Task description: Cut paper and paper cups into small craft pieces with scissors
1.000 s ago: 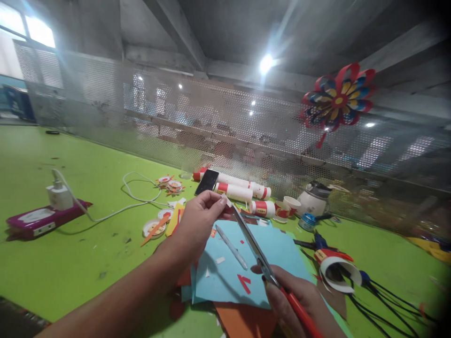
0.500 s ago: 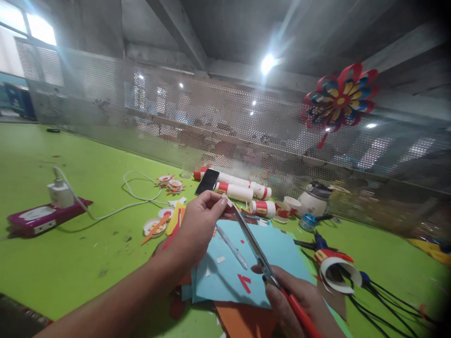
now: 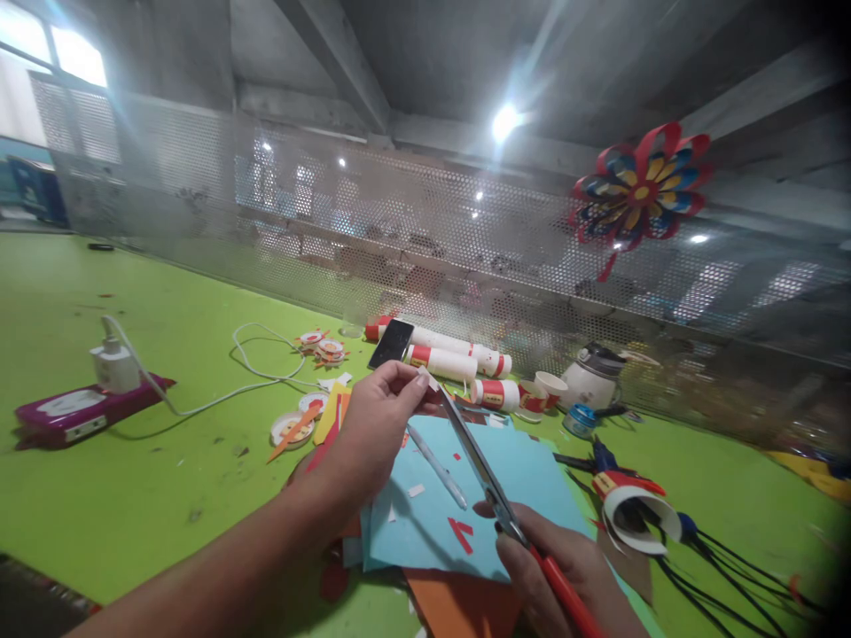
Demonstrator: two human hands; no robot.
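My right hand (image 3: 558, 563) is closed round the red handles of a pair of scissors (image 3: 482, 465), whose long metal blades point up and away. In a pinch, my left hand (image 3: 382, 412) holds a small piece of white paper (image 3: 432, 383) at the blade tips. Whether the blades are touching the paper or just beside it, I cannot tell. Below both hands lie light blue paper sheets (image 3: 425, 540), with a pen (image 3: 437, 465), a red paper scrap (image 3: 460, 535) and small white scraps on top. Orange paper (image 3: 465, 602) sticks out under the blue sheets.
Left are a purple power strip (image 3: 86, 415) and white cable (image 3: 219, 408). Behind my hands lie a phone (image 3: 392, 343), paper-cup tubes (image 3: 444, 361), paper cups (image 3: 550, 385) and a kettle (image 3: 591, 377). Black cables run from a cup (image 3: 642, 514) at right. A perforated metal screen (image 3: 399, 221) stands behind.
Almost nothing differs. Both hands, the white paper and the scissors stay in nearly the same place; my right thumb has shifted slightly on the handles.
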